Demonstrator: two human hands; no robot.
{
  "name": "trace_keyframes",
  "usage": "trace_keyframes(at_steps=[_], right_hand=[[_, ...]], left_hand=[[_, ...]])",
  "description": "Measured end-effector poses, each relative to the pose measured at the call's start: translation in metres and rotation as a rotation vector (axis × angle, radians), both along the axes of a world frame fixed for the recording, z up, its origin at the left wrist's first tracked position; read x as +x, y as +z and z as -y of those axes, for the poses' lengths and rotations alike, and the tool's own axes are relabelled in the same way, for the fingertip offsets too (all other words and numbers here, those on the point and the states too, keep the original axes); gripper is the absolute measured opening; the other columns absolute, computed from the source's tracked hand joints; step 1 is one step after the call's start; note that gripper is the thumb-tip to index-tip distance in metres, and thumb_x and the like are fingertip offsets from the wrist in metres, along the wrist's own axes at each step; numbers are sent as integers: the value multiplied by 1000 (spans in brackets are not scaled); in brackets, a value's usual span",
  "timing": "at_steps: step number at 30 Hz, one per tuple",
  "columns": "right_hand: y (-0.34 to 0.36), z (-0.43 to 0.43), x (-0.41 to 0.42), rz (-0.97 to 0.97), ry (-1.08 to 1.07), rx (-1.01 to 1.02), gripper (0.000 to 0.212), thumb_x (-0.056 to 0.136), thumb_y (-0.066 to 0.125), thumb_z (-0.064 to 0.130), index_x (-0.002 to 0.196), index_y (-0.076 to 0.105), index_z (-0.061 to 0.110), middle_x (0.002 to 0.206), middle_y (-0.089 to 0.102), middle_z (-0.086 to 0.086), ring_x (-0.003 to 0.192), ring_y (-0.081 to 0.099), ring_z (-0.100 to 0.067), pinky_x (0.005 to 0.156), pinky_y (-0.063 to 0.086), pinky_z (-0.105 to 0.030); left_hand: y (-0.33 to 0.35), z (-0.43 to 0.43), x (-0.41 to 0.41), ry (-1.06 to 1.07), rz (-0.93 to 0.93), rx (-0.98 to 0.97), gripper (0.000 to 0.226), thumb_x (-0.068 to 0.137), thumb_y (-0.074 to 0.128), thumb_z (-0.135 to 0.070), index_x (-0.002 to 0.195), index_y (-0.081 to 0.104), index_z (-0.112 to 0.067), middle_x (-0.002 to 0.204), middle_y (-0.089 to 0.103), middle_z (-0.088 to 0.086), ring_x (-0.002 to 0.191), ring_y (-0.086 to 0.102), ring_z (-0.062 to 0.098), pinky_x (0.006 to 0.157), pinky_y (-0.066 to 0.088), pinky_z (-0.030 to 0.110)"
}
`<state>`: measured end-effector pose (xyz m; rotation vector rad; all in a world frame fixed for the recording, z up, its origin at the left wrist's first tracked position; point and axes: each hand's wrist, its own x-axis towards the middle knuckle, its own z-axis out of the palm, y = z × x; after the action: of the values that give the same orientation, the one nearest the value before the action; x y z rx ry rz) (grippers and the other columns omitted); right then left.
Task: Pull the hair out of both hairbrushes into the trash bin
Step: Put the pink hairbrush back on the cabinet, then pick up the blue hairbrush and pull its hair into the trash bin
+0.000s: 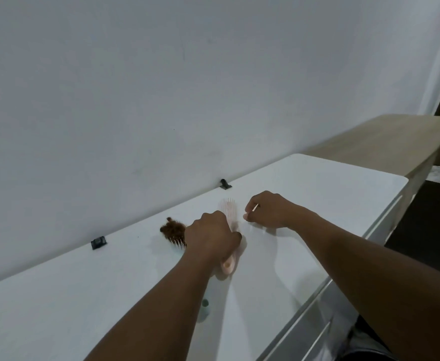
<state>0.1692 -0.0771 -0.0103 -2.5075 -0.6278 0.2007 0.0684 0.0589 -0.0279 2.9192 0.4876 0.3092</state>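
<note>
1. The pink hairbrush lay on the white table, under the left hand, which was closed around its handle.
2. The right hand, just right of the brush head, was curled with fingertips pinched; what they held was too small to tell.
3. A teal hairbrush, stuffed with brown hair, sat just left of the left hand.
</note>
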Motion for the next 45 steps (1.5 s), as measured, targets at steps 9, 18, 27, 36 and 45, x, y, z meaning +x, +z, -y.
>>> trace_keyframes(at_steps=[9,18,27,36,45], right_hand=[[31,13,-28,-33,11,-14,37,90,66,33,114,68,5,100,70,-8,78,62,-24,75,57,-37],[73,23,-78,-15,35,28,37,90,66,35,114,67,7,87,64,-7,75,56,-23,70,53,-34],[76,5,-119,-29,118,27,28,87,68,32,108,69,13,84,66,-6,78,61,-22,63,48,-30],[58,-33,-118,-29,190,14,28,90,68,33,108,69,12,94,65,-4,83,62,-21,63,50,-29],[32,-62,-91,-55,167,12,24,89,67,31,104,69,13,85,69,-3,76,67,-17,59,53,-26]], left_hand=[[19,-3,-12,16,61,-67,39,86,56,-47,107,58,-14,112,65,7,102,64,30,71,44,32],[53,-14,-62,115,100,-95,33,81,59,-46,91,52,-16,85,54,2,80,58,27,69,48,32],[50,-33,-121,213,33,-217,23,76,59,-43,73,46,-25,90,65,2,87,71,29,75,55,31],[22,-42,-117,218,-51,-267,68,68,67,-71,114,57,-22,110,70,1,97,72,26,88,58,38],[-5,-61,-92,232,-50,-290,42,80,62,-54,103,54,-19,108,65,4,101,66,26,76,47,32]])
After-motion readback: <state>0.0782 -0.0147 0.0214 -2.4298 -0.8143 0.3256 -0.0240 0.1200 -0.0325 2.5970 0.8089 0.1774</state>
